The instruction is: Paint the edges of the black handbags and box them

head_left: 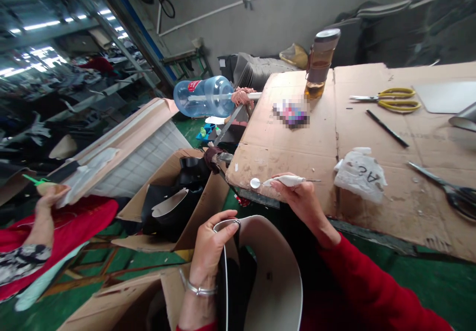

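My left hand (210, 249) is closed on the upper edge of a curved black and white leather piece (267, 276), held upright low in the middle of the view. My right hand (299, 194) grips a small white glue tube (286, 181) with a thin metal tip, at the near corner of the cardboard-covered table (290, 137). A round white cap (255, 183) lies just left of the tube. Both sleeves are red.
On the cardboard lie yellow-handled scissors (394, 99), a black stick (386, 129), a white bag (360, 172), dark scissors (446, 190) and a bottle (320, 63). Cardboard boxes (178, 197) with black pieces stand on the left. Another person's hand (50, 197) works far left.
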A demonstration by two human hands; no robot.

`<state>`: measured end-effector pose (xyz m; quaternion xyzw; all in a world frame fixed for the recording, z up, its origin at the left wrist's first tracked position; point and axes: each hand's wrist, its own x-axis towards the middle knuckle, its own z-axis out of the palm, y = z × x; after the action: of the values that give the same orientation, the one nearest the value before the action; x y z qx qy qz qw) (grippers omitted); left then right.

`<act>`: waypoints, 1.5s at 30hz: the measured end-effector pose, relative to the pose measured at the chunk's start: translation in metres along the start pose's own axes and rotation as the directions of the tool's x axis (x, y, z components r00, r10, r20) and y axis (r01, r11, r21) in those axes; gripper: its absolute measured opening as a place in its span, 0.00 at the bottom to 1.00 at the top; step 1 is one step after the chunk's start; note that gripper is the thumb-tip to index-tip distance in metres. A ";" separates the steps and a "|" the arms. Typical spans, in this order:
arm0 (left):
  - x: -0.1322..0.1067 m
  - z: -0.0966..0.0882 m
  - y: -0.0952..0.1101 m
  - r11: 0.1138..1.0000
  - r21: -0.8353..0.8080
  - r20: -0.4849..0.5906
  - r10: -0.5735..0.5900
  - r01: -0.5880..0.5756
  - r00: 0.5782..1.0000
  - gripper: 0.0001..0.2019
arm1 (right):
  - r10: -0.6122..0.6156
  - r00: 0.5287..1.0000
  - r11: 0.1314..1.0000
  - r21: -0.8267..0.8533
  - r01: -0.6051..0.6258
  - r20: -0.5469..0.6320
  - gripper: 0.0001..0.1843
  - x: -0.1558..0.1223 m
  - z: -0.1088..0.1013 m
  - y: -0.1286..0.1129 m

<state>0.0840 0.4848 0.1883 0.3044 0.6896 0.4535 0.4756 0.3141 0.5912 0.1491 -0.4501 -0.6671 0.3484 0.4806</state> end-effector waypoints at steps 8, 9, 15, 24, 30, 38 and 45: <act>0.000 -0.007 -0.002 0.999 -0.040 0.032 -0.025 0.026 0.999 0.20 | 0.160 0.987 0.926 0.348 -0.146 -0.012 0.19 -0.005 -0.002 -0.016; -0.001 -0.009 -0.001 0.999 -0.044 0.037 -0.027 0.029 0.999 0.20 | 0.187 0.980 0.886 0.418 -0.200 0.071 0.20 -0.007 0.001 -0.019; -0.002 -0.018 0.000 0.997 -0.062 0.070 -0.033 0.037 0.997 0.19 | 0.203 0.908 0.775 0.507 -0.378 0.366 0.23 -0.018 0.021 -0.030; -0.004 -0.024 -0.006 0.992 -0.119 0.076 -0.019 0.028 0.997 0.18 | 0.133 0.885 0.764 0.523 -0.378 0.446 0.23 -0.016 0.034 -0.029; -0.004 -0.024 -0.006 0.993 -0.119 0.086 -0.006 0.016 0.996 0.18 | 0.132 0.875 0.803 0.467 -0.370 0.467 0.21 -0.017 0.039 -0.027; -0.005 -0.022 -0.008 0.997 -0.079 0.064 -0.004 0.009 0.998 0.18 | 0.110 0.869 0.810 0.462 -0.360 0.483 0.21 -0.012 0.046 -0.034; -0.011 -0.020 -0.011 0.995 -0.079 0.005 0.059 -0.058 0.998 0.14 | 0.161 0.835 0.789 0.439 -0.429 0.526 0.25 0.000 0.063 -0.044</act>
<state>0.0692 0.4646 0.1851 0.3073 0.6602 0.4928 0.4764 0.2417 0.5739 0.1703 -0.3013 -0.5542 0.6915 0.3520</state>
